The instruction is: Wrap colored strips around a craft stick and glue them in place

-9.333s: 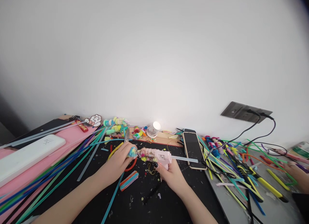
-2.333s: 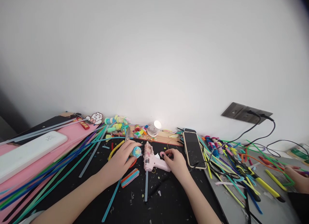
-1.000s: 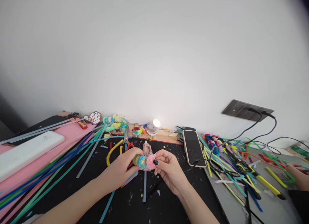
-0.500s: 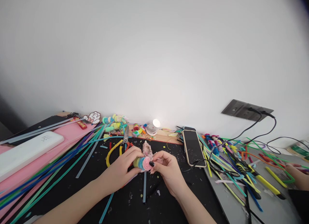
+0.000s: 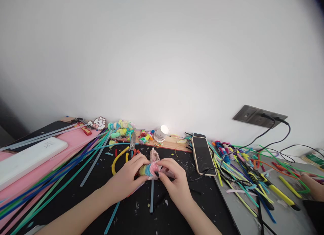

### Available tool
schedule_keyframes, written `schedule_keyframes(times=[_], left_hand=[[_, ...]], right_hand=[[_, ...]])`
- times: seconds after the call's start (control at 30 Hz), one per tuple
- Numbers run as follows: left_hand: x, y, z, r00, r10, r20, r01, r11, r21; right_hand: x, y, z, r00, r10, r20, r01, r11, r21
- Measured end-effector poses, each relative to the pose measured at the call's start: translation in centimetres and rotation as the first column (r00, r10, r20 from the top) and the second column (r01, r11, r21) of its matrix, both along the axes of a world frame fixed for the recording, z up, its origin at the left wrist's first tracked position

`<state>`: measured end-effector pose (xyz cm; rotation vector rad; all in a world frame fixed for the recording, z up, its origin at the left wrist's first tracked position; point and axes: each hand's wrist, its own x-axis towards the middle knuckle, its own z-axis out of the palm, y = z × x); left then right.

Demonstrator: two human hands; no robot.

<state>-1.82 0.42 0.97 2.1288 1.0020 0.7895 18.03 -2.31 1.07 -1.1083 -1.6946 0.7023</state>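
Observation:
In the middle, a row of fuzzy pipe-cleaner coils (image 5: pixel 147 169) in yellow-green, blue and pink is held between my hands. The fingers and thumb of my left hand (image 5: pixel 131 171) wrap around its left, yellow-green end. My right hand (image 5: pixel 174 176) pinches the pink end with thumb and forefinger, the black thumbnail against the coil. Just behind stands a pale, pinkish nozzle-like thing (image 5: pixel 154 155) with a pointed tip, its lower part hidden by my hands. A bluish strip (image 5: pixel 152 196) lies below the coils on the black table (image 5: pixel 189 208).
Scissors (image 5: pixel 132 140), a yellow curved piece (image 5: pixel 116 160) and a white cup (image 5: pixel 161 133) are behind my hands. Long pipe cleaners (image 5: pixel 58 172) and a white case (image 5: pixel 32 160) lie left. Phones (image 5: pixel 204 157), cables and yellow-black pliers (image 5: pixel 278 192) are right, near another person's hand (image 5: pixel 312 187).
My right hand has closed in to the left over the pink end, its fingers now pressed against it. The left hand stays almost still.

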Motion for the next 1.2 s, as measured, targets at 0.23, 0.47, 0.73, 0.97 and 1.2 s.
schedule_keyframes(times=[0.23,0.47,0.73,0.97,1.2], left_hand=[[0.21,-0.23,0.83,1.0,-0.02,0.021,0.021,0.999,-0.045],[0.41,-0.13,0.95,0.998,-0.019,0.066,0.029,0.988,-0.153],[0.43,-0.08,0.84,0.996,-0.031,0.085,0.048,0.977,-0.21],[0.36,0.0,0.57,0.998,-0.008,0.064,0.016,0.991,-0.136],[0.36,-0.23,0.86,0.998,0.0,0.06,0.008,0.992,-0.123]], right_hand=[[0.16,0.18,-0.38,0.999,0.035,0.001,-0.036,0.999,0.003],[0.12,0.31,-0.34,0.999,0.033,-0.028,-0.034,0.999,-0.019],[0.06,0.2,-0.47,0.999,0.039,0.017,-0.039,0.999,-0.01],[-0.05,0.04,-0.1,0.997,0.07,-0.023,-0.071,0.997,-0.028],[0.0,0.16,-0.21,0.996,0.067,-0.059,-0.07,0.997,-0.035]])
